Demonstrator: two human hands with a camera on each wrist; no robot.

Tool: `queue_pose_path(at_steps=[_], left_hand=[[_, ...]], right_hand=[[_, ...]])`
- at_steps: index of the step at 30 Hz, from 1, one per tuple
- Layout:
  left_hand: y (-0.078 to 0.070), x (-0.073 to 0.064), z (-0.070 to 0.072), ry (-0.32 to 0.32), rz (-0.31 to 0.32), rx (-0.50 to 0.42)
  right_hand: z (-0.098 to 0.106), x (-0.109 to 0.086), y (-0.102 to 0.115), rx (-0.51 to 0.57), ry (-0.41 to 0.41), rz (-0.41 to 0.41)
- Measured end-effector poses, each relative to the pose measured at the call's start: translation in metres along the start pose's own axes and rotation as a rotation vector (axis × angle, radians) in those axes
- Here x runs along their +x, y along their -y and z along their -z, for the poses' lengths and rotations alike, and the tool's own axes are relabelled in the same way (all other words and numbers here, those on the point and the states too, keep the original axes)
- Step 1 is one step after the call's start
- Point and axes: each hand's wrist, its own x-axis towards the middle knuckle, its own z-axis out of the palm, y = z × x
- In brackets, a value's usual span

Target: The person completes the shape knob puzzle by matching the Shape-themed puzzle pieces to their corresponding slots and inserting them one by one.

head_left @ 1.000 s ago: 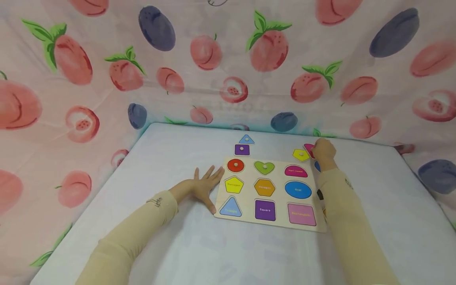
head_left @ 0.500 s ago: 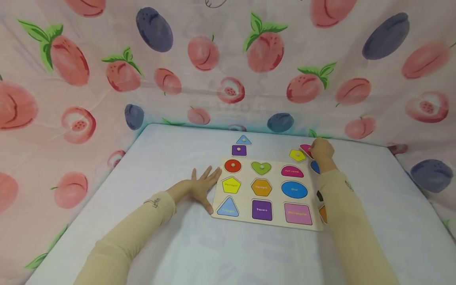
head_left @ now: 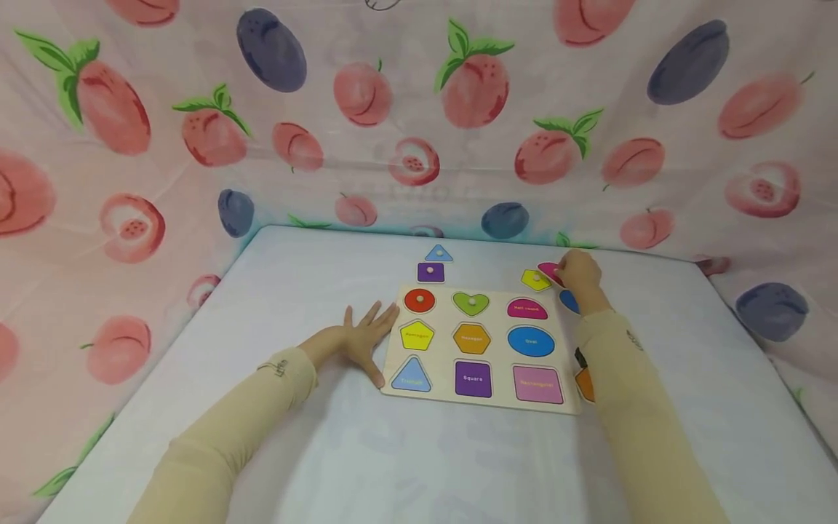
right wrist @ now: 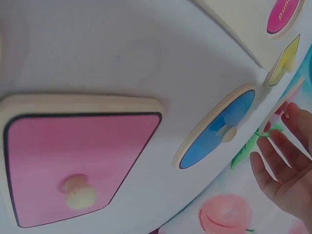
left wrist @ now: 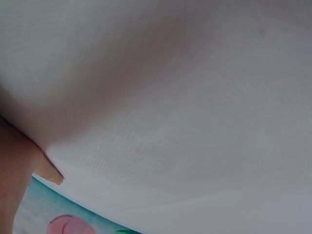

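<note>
A wooden shape puzzle board (head_left: pixel 445 351) lies on the white table. My left hand (head_left: pixel 365 336) rests at its left edge, fingers spread and thumb near the lower corner; in the left wrist view only part of this hand (left wrist: pixel 19 165) shows. Beyond the board's far right corner, my right hand (head_left: pixel 581 276) pinches the magenta half-round piece (head_left: pixel 548 271) by its knob. In the right wrist view that piece (right wrist: pixel 279 111) looks tilted, with the other fingers held loosely off it. A yellow pentagon piece (head_left: pixel 536 280) lies close by. The half-round recess (head_left: pixel 527 309) shows its printed label.
The red circle (head_left: pixel 420 300) and green heart (head_left: pixel 471 303) sit in the board. A blue triangle (head_left: pixel 439 254) and purple square (head_left: pixel 431 273) lie behind it. Right of it are a blue oval (right wrist: pixel 219 129), a pink rectangle (right wrist: pixel 78 161) and an orange hexagon (head_left: pixel 585 384), partly hidden by the sleeve.
The head view has shifted, so everything appears further left. My right hand keeps its pinch on the half-round piece beside the yellow pentagon. My left hand stays at the board's edge.
</note>
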Motion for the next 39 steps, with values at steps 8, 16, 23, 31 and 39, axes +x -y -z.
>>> queue_pose_path(at_steps=[8, 16, 23, 31, 39], left_hand=[[0.000, 0.002, 0.000, 0.015, -0.003, 0.002], [0.002, -0.001, 0.002, 0.020, -0.013, -0.006], [0.002, 0.002, 0.001, 0.003, -0.032, -0.006], [0.002, 0.000, 0.001, 0.006, -0.038, -0.009], [0.001, 0.001, 0.003, 0.006, -0.032, 0.007]], right_hand=[[-0.003, -0.006, -0.007, 0.031, 0.045, 0.025], [0.000, -0.010, -0.013, 0.049, 0.074, 0.089], [0.004, -0.015, -0.015, 0.032, 0.063, 0.131], [-0.001, -0.024, -0.019, 0.041, 0.086, 0.161], [0.002, -0.032, -0.020, 0.071, 0.124, 0.166]])
